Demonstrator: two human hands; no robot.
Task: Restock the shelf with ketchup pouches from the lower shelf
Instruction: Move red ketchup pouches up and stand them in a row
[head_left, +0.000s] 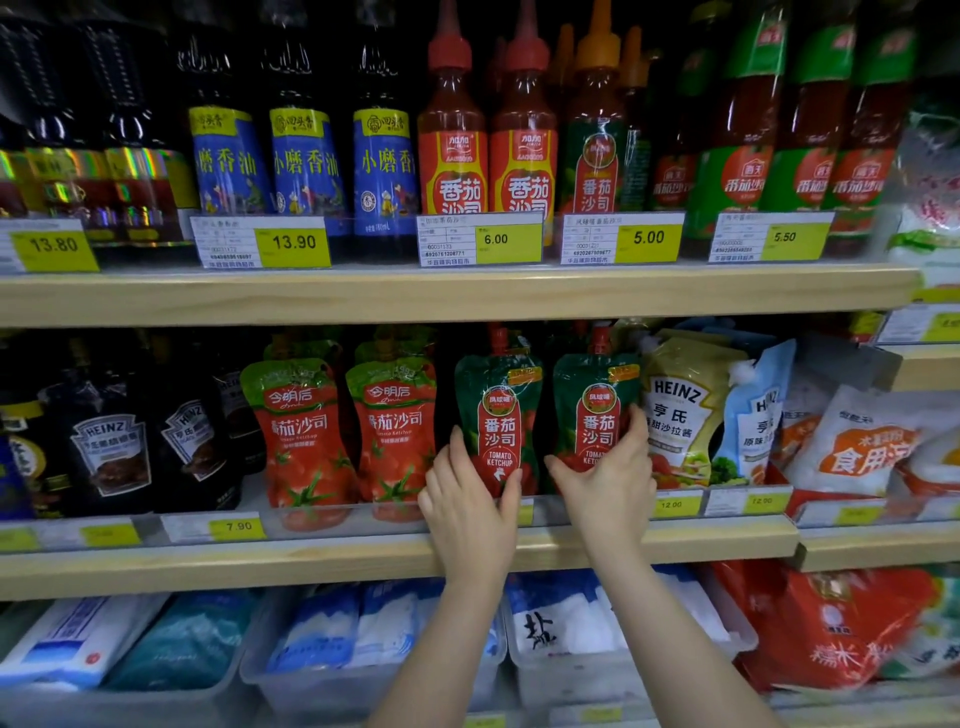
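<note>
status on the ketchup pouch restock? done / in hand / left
Done: two red ketchup pouches face front on the middle shelf. In hand: left hand grips one green ketchup pouch, right hand the neighbouring one, both upright at the shelf front. Left: releasing them; remaining stock isn't visible.

Views: just the one, a wide-angle head camera.
Facing: straight at the shelving, tilted slightly down.
Height: level with the middle shelf (363, 561), top shelf (415, 293) above, bottom tubs (322, 680) below.
Nearness: arm's reach, both forearms rising from the bottom edge.
Distortion: shelf edges bow at the sides.
</note>
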